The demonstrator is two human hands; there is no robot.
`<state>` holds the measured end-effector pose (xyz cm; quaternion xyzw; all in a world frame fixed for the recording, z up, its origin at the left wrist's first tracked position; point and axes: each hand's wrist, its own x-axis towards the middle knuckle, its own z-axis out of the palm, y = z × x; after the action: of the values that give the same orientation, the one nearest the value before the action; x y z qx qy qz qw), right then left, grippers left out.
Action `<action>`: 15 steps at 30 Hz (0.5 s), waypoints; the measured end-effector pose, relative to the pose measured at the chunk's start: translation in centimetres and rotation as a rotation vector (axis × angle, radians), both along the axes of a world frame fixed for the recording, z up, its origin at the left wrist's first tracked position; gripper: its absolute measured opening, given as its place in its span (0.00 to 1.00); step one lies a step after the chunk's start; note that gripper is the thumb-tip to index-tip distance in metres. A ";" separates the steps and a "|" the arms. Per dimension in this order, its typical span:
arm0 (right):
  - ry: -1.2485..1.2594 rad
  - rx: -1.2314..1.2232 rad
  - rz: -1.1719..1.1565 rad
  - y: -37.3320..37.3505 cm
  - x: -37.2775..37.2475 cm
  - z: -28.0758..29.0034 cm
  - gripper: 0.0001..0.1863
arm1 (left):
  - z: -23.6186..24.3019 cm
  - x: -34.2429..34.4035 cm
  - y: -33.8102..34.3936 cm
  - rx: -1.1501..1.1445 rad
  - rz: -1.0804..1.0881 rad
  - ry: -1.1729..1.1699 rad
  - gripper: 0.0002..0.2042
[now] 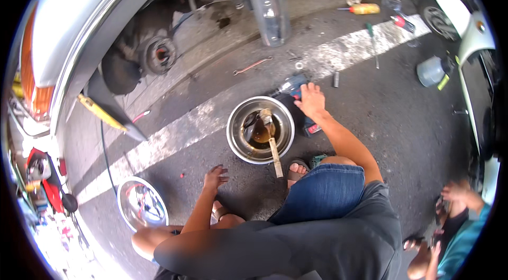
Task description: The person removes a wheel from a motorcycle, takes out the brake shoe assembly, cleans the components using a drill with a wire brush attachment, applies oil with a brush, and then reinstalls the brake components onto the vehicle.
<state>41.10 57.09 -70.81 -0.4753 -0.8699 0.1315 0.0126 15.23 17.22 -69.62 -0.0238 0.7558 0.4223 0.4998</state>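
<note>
My right hand reaches forward to a blue and black cordless impact wrench lying on the ground, its fingers and thumb around the rear of the tool. Part of the tool's handle is hidden by my hand. Beside it stands a round metal bowl with dark, oily liquid inside. A paintbrush with a pale, worn handle leans in the bowl, bristles down and handle over the near rim. My left hand hovers left of the bowl, holding nothing, fingers apart.
A second metal bowl stands at the left. Beyond lie a combination wrench, a socket and a screwdriver. A tall clear container stands near the car's exposed hub. Another person crouches at the right.
</note>
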 end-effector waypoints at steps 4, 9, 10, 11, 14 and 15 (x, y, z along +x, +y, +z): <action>0.045 -0.037 -0.169 -0.5 -1.0 0.0 0.33 | 0.3 -0.1 -0.3 -0.063 -0.176 -0.100 0.29; -0.068 -0.112 -0.167 -0.5 1.1 0.1 0.36 | 0.2 0.0 4.4 0.034 -0.176 -0.047 0.28; -0.066 -0.099 -0.152 -0.4 1.1 0.1 0.36 | 0.3 0.3 5.0 0.080 -0.115 -0.046 0.27; -0.035 -0.116 -0.172 -0.2 1.6 0.1 0.35 | 0.0 0.8 5.5 0.090 -0.152 -0.069 0.27; 0.008 -0.049 -0.093 0.0 1.4 -1.3 0.33 | -0.5 0.6 6.2 0.135 -0.054 -0.012 0.24; 0.031 0.015 -0.063 -0.1 1.4 -1.7 0.31 | -0.7 -0.1 5.7 0.122 -0.064 0.036 0.23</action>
<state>42.51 56.94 -72.47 -0.5004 -0.8550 0.1321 0.0338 15.16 22.89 -70.30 0.0385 0.7378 0.4520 0.4999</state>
